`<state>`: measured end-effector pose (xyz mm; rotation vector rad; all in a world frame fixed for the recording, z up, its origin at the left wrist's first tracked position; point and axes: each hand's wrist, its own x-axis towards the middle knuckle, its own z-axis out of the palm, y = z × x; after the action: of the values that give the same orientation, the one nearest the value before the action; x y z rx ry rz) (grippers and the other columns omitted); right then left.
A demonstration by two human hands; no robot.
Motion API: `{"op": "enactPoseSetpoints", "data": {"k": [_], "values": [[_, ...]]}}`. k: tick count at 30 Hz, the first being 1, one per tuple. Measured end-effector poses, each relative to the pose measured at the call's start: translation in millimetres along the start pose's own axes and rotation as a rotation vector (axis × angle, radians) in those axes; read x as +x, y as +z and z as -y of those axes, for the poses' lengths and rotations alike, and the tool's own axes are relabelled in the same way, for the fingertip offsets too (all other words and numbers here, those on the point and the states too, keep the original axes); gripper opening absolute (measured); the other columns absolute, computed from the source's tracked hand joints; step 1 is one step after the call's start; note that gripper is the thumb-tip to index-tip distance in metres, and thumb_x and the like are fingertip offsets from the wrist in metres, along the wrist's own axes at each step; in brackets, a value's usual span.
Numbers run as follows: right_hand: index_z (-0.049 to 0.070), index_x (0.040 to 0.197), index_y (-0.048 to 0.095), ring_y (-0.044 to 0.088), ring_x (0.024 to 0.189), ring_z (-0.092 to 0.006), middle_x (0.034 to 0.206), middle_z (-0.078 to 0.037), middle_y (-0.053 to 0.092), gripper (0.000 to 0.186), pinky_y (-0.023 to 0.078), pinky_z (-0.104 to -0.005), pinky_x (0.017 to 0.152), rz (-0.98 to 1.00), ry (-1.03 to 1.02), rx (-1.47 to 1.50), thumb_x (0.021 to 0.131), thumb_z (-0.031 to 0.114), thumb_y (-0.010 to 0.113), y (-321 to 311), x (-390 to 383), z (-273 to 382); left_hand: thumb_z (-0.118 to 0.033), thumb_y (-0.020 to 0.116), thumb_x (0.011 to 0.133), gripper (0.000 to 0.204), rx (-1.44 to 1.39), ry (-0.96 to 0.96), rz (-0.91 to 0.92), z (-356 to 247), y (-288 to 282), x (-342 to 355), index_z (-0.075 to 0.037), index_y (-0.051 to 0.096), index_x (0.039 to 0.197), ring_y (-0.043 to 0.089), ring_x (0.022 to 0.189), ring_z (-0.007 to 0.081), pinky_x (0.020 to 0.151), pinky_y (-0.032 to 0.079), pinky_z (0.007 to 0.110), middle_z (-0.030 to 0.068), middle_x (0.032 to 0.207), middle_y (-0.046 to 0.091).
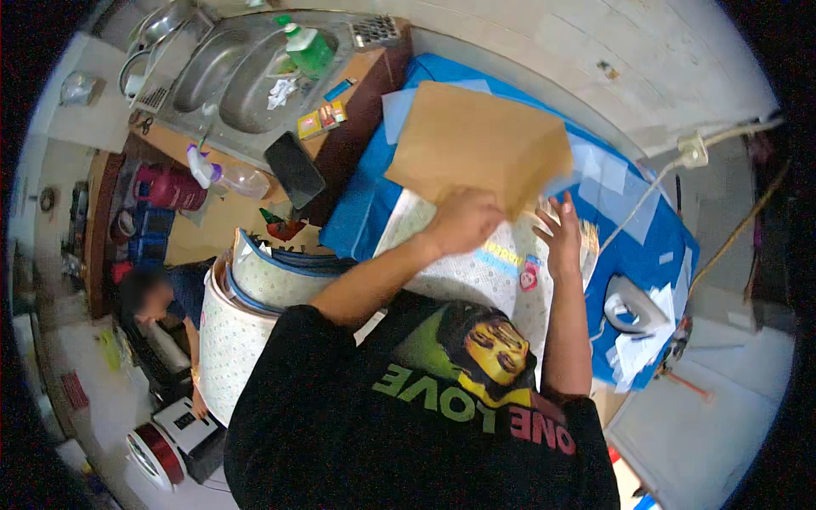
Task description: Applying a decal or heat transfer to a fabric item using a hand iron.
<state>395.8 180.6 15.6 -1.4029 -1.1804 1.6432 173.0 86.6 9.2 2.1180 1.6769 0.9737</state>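
Observation:
A brown paper sheet [480, 136] lies over the upper part of a pale, small-patterned mat [518, 297] with colored print, on a blue-covered table [357, 212]. My left hand [463, 219] is closed at the paper's lower edge, fingers curled on it and slightly blurred. To its right, beside the paper's lower right corner, my right hand [561, 234] has its fingers apart. White translucent sheets [612, 195] lie under and beside the paper.
An iron [633, 306] rests on papers at right; a cord crosses nearby. Curved mats [238, 357] stand at left. Another person [178, 289] is beyond them. A steel sink [234, 93], phone [293, 170] and spray bottle [238, 178] are at upper left.

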Motion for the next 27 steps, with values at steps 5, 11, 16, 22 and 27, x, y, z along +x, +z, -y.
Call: {"op": "enactPoseSetpoints", "data": {"k": [5,11,16,22,27], "values": [[0.009,0.158,0.04,0.061,0.122,-0.0274,0.144,-0.012,0.058,0.083,0.051,-0.0451,0.096,-0.071,0.152,0.13,0.096,0.059,0.062,-42.5,-30.8,-29.0,-0.019,0.069,0.085,0.018,0.004,0.166,0.193,-45.3,54.9,-50.5,-0.021,0.079,0.099,0.067,0.093,0.0251,0.088,0.05,0.043,0.0046,0.091,0.064],[0.006,0.118,0.072,0.066,0.089,-0.0141,0.104,-0.006,0.074,0.039,0.051,-0.0327,0.076,-0.125,0.296,-0.069,0.091,0.034,0.076,-94.3,-72.0,-83.1,-0.039,0.068,0.091,0.026,-0.07,0.207,0.416,-25.1,55.7,-76.2,-0.018,0.079,0.103,0.056,0.116,0.024,0.111,0.035,0.048,0.0035,0.106,0.066],[0.001,0.104,0.076,0.061,0.071,-0.0096,0.085,-0.002,0.072,0.02,0.048,-0.0278,0.062,-0.3,0.303,-0.289,0.091,0.017,0.077,-102.4,-86.3,-126.6,-0.048,0.061,0.095,0.054,0.305,-0.227,0.229,11.9,65.7,-113.4,-0.014,0.063,0.137,0.039,0.144,0.0326,0.121,0.019,0.063,0.0118,0.147,0.053],[0.003,0.095,0.075,0.071,0.066,-0.0259,0.074,-0.014,0.073,0.032,0.055,-0.0411,0.066,-0.447,-0.104,-0.889,0.084,0.032,0.082,-97.2,-105.3,-134.1,-0.05,0.06,0.096,0.072,0.414,-0.241,0.192,36.7,70.0,-105.9,-0.011,0.046,0.156,0.026,0.155,0.04,0.121,0.007,0.073,0.0147,0.165,0.036],[-0.009,0.128,0.054,0.06,0.118,-0.0309,0.13,-0.026,0.059,0.076,0.049,-0.0394,0.096,-1.003,-0.231,-0.652,0.076,0.033,0.091,-121.1,-108.2,-132.1,-0.038,0.066,0.087,0.067,0.282,-0.236,0.086,27.8,51.1,-99.7,-0.008,0.055,0.146,0.028,0.153,0.0419,0.122,0.013,0.071,0.0164,0.158,0.043]]}}
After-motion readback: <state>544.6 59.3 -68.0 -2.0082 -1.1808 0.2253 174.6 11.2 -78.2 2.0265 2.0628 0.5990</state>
